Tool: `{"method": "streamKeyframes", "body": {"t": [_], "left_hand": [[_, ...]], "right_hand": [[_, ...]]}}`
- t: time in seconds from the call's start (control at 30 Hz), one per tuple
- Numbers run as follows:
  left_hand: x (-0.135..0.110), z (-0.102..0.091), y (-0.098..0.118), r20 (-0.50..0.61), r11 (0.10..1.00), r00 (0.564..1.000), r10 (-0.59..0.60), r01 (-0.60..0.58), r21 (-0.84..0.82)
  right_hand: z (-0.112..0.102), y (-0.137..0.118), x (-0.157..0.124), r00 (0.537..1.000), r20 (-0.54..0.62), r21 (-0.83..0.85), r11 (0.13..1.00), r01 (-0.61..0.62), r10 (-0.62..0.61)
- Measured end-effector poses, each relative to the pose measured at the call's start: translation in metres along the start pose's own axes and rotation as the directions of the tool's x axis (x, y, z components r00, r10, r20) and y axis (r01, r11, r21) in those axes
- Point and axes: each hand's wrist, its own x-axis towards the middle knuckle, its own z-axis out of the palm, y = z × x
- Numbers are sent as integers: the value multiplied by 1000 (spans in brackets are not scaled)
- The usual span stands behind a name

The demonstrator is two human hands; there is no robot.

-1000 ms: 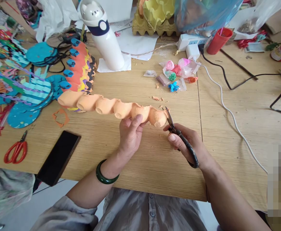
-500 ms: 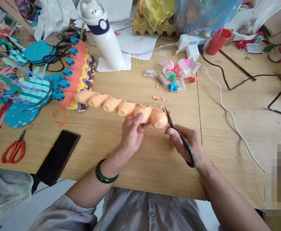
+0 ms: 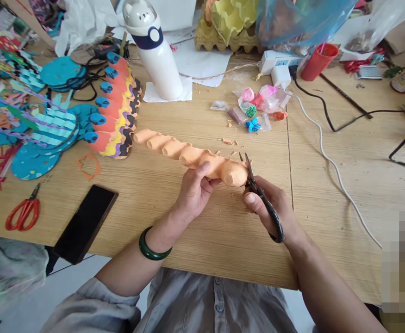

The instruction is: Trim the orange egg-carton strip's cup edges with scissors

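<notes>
My left hand grips the near end of a long orange egg-carton strip made of a row of bumpy cups, held just above the wooden table. My right hand holds black scissors, whose blades are slightly apart at the strip's right end cup. Small orange scraps lie on the table behind the strip. A green bangle sits on my left wrist.
A black phone and red scissors lie at the left front. Colourful paper crafts fill the left. A white bottle, yellow egg trays, a power strip, a red cup, wrapped clay bits and cables lie behind.
The strip has swung so its far end points more away from me and has shifted right. The scissors stay at its right end, blades now a little open.
</notes>
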Motion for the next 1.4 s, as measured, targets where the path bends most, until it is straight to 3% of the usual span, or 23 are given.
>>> {"method": "streamKeyframes", "body": {"t": [0.13,0.43,0.63,0.77,0.97,1.17,1.4], "left_hand": [[0,0,0,-1,999,999,36,-36,-5],[2,0,3,4,999,999,41,-41,-14],[6,-2,4,-44,999,999,-12,11,-42],[7,-3,4,-13,999,1000,-22,21,-47],[7,-1,6,22,999,999,-31,32,-40],[9,-3,4,16,998,999,-33,33,-47],[15,-9,4,22,999,999,-34,35,-32]], "right_hand": [[0,1,-2,1000,12,-42,999,-10,11],[12,0,-1,995,-97,-67,997,-42,35],[13,4,2,996,-73,-125,990,-69,60],[8,6,2,996,-18,-78,993,-84,83],[7,5,2,999,-21,-40,998,-40,39],[16,5,1,994,-108,-112,994,-1,-12],[20,6,-1,993,-98,-215,976,37,-59]]}}
